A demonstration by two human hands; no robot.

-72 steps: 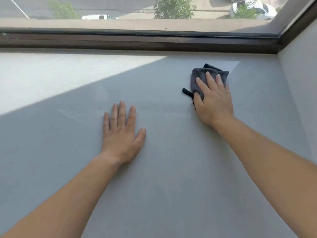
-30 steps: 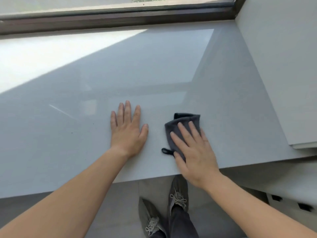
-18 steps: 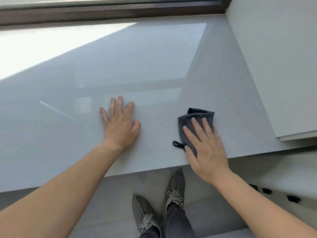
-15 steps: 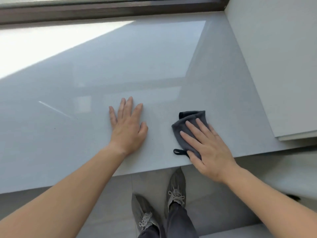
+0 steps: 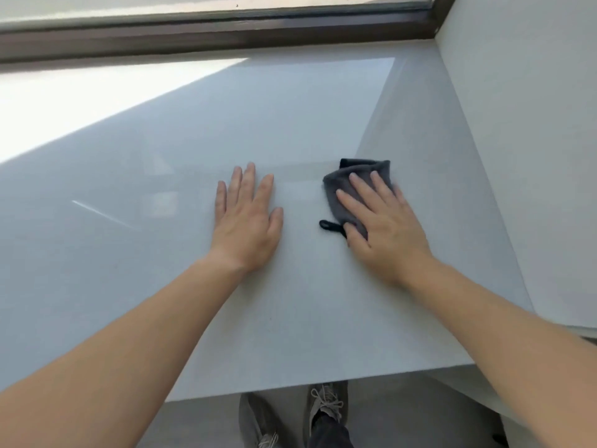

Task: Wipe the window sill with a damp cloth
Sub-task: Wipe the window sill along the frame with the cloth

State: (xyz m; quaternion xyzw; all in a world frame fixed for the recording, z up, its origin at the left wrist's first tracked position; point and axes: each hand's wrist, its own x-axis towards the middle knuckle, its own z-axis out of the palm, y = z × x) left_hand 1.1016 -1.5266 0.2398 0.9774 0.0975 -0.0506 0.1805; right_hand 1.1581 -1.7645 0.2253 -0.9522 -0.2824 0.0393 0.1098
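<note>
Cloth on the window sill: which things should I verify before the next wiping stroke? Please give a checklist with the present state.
1. Cloth lies on the window sill: ok.
2. Right hand presses the cloth with straight fingers: ok.
3. Left hand rests flat on the sill, apart from the cloth: ok.
4. Cloth is damp enough: cannot tell.
5. Cloth is spread flat: not ok, it is bunched.

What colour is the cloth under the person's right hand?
Dark grey, with a small black loop at its edge. The cloth shows best in the head view.
</note>
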